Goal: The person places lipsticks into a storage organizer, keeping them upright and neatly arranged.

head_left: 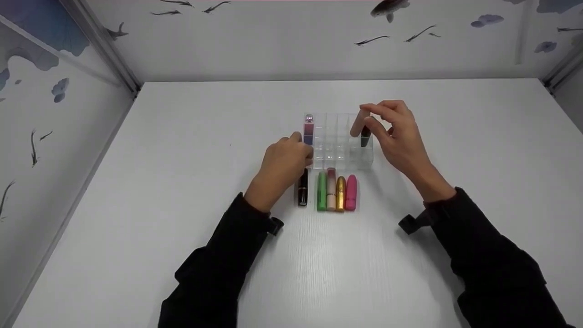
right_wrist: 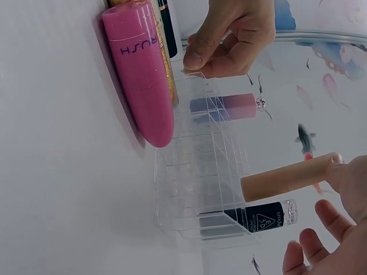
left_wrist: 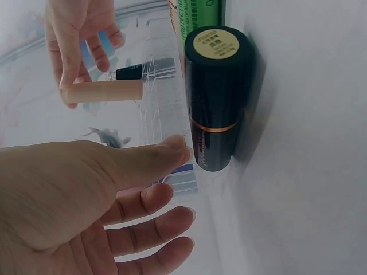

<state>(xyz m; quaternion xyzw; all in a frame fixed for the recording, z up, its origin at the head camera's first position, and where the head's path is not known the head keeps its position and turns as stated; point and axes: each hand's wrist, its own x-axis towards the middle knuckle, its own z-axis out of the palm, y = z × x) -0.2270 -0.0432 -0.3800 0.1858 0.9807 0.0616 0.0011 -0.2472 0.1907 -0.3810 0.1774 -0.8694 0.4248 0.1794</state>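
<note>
My right hand point(head_left: 398, 132) pinches a beige lipstick tube point(right_wrist: 287, 177) by one end, between thumb and fingertip. The tube tilts over the right side of a clear plastic lipstick organizer point(head_left: 331, 157), its lower end close above the compartments. Beside it, a black tube with a glittery end point(right_wrist: 264, 217) stands in a right-hand slot. My left hand point(head_left: 284, 157) grips the organizer's front left corner with thumb and fingers. Behind that hand, a pink-and-blue tube point(head_left: 309, 129) stands in the left column. Close to the left thumb lies a black lipstick point(left_wrist: 215, 97) with a pale round label.
In front of the organizer lie a green lip balm point(head_left: 322, 191), a pink-topped beige tube point(head_left: 331, 189), a gold tube point(head_left: 340, 195) and a bright pink tube point(head_left: 350, 192), side by side. White panels with fish prints point(head_left: 255, 45) border the white table point(head_left: 337, 273).
</note>
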